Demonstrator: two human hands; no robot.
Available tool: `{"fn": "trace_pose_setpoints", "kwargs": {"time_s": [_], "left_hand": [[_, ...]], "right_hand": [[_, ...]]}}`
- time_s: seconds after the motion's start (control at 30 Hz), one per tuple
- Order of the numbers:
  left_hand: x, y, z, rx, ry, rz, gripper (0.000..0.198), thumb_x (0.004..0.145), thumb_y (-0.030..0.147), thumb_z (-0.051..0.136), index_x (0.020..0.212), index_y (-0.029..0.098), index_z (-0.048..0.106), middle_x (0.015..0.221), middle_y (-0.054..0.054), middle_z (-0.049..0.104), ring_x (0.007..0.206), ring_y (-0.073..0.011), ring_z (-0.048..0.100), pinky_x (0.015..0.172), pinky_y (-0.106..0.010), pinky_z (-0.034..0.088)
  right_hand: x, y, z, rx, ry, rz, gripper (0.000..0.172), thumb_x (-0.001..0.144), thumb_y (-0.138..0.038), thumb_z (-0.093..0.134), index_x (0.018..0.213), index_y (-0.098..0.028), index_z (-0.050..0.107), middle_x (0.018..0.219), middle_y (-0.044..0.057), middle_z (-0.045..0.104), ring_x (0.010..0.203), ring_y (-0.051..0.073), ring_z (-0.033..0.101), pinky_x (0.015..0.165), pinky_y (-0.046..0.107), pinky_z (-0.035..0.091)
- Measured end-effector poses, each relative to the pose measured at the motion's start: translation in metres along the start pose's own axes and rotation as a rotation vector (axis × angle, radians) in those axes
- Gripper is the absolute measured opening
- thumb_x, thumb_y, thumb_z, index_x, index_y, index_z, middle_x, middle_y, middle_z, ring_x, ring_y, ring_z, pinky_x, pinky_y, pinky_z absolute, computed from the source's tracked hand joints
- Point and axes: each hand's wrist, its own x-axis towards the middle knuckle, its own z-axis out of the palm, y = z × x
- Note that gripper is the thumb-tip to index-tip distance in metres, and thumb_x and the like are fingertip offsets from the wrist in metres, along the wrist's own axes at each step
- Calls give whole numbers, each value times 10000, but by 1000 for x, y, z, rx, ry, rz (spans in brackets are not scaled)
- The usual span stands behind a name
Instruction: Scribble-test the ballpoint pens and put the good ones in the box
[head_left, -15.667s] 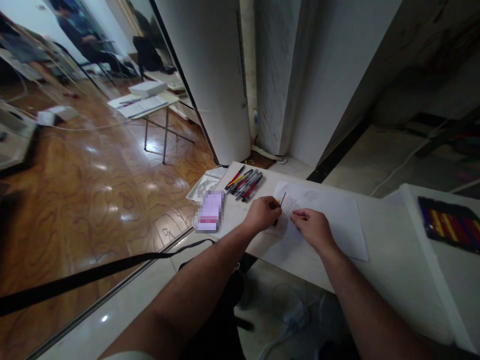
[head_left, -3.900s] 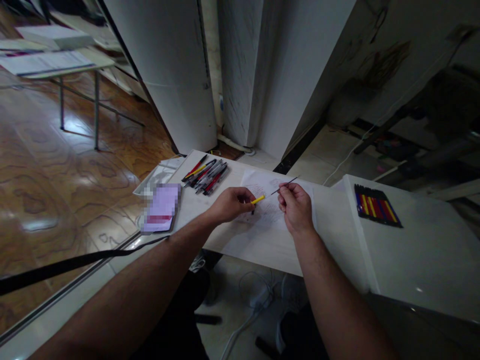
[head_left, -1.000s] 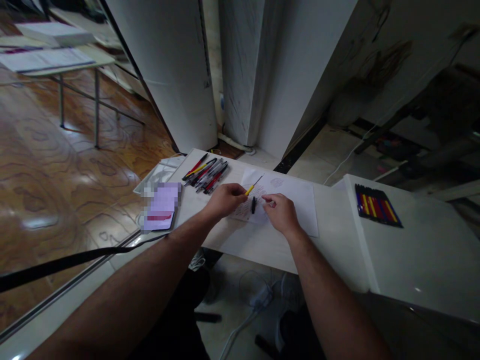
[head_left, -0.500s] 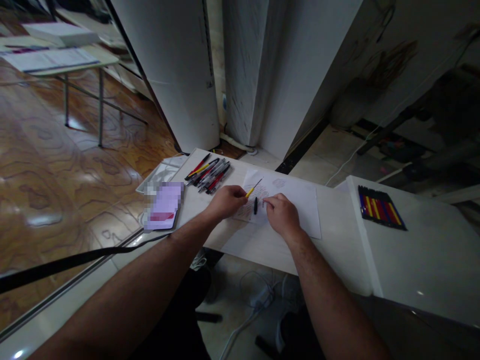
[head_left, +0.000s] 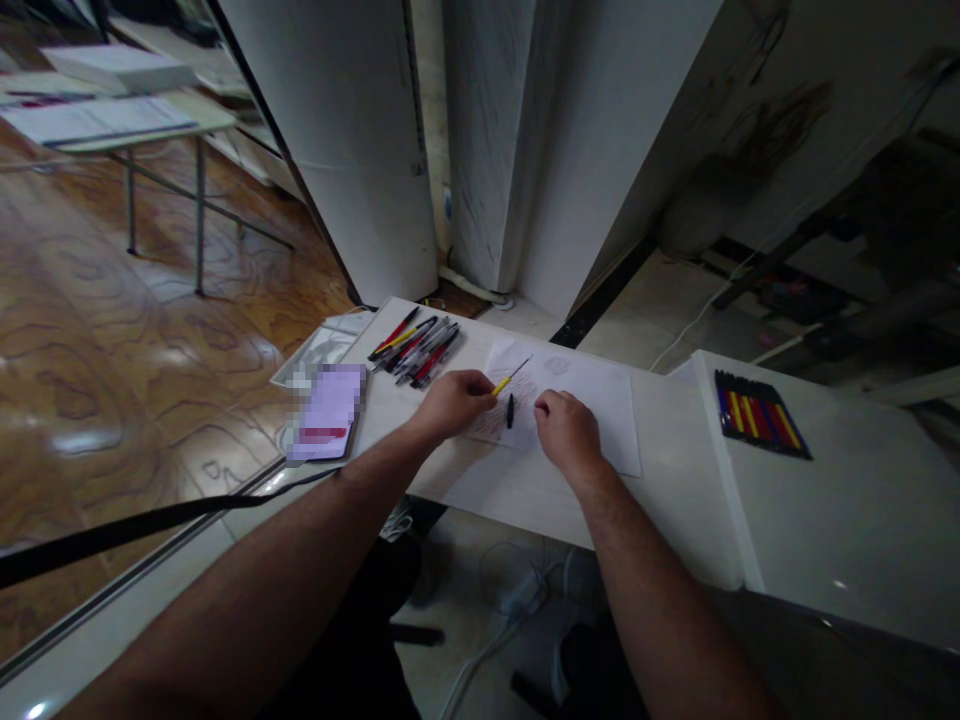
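Observation:
My left hand [head_left: 463, 400] pinches a yellow pen barrel [head_left: 502, 384] by its lower end. From the barrel's upper end a thin dark refill sticks out, pointing up and to the right. Over the paper to the right, my right hand [head_left: 566, 425] is closed, thumb and forefinger together. Whatever is between those fingertips is too small to make out. Between the two hands a short black pen part [head_left: 511, 411] lies on the white paper sheet [head_left: 607, 410], which bears scribbled pen marks.
Several pens [head_left: 420, 348] lie in a pile at the table's far left. A phone [head_left: 330, 410] rests by the left edge. To the right, a raised white surface [head_left: 847, 510] carries a row of black, yellow, red and blue pen parts [head_left: 761, 415].
My right fingers have curled in, and the small thing at their tips no longer shows. The refill end in my left hand has shifted slightly right.

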Motion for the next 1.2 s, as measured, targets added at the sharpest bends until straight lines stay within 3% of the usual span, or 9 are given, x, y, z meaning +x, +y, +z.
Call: {"fn": "trace_pose_setpoints", "kwargs": {"time_s": [0.2, 0.37, 0.53, 0.73, 0.87, 1.0, 1.2], "left_hand": [[1, -1, 0, 7, 1, 12, 143, 696, 269, 649, 777, 160, 693, 690, -20, 670, 606, -123, 549, 550, -241, 370], [0, 0, 0, 23, 7, 9, 147, 698, 282, 653, 775, 165, 697, 679, -17, 671, 609, -127, 554, 555, -244, 371], [-2, 3, 0, 78, 0, 34, 147, 708, 282, 642, 780, 169, 704, 712, -19, 682, 643, -136, 573, 578, -248, 380], [-4, 6, -1, 156, -1, 97, 167, 732, 275, 615, 815, 168, 712, 761, -30, 691, 678, -144, 574, 608, -253, 385], [-5, 5, 1, 215, 22, 154, 173, 744, 285, 605, 825, 183, 719, 761, -28, 691, 675, -145, 564, 609, -254, 376], [-6, 6, 2, 201, 12, 162, 168, 752, 272, 591, 819, 191, 721, 751, -19, 689, 672, -144, 568, 610, -253, 379], [-7, 6, 2, 183, -2, 201, 181, 762, 267, 580, 830, 191, 729, 741, -18, 684, 662, -141, 564, 624, -253, 387]], "right_hand": [[2, 1, 3, -15, -20, 25, 191, 882, -180, 503, 1017, -205, 636, 921, 78, 688, 841, 208, 628, 709, 295, 411], [2, 2, 7, 16, -61, 31, 298, 897, -143, 435, 1145, -140, 600, 1021, 137, 671, 950, 224, 626, 805, 309, 436], [7, 8, 3, 237, 43, 22, 274, 867, -133, 428, 1014, -161, 657, 1023, 116, 660, 955, 199, 610, 851, 300, 443], [18, 16, -3, 837, 253, 173, 140, 781, -264, 562, 847, -179, 652, 766, 15, 657, 650, 135, 565, 636, 262, 446], [19, 14, -10, 1202, 273, 313, 197, 694, -327, 656, 813, -174, 622, 635, -34, 596, 487, 83, 444, 455, 211, 337], [17, 10, -18, 1363, 250, 376, 217, 649, -321, 687, 779, -171, 601, 661, -19, 623, 460, 64, 429, 396, 189, 269], [16, 8, -20, 1411, 261, 391, 231, 636, -329, 710, 768, -162, 621, 665, -7, 636, 473, 60, 442, 388, 179, 258]]}}
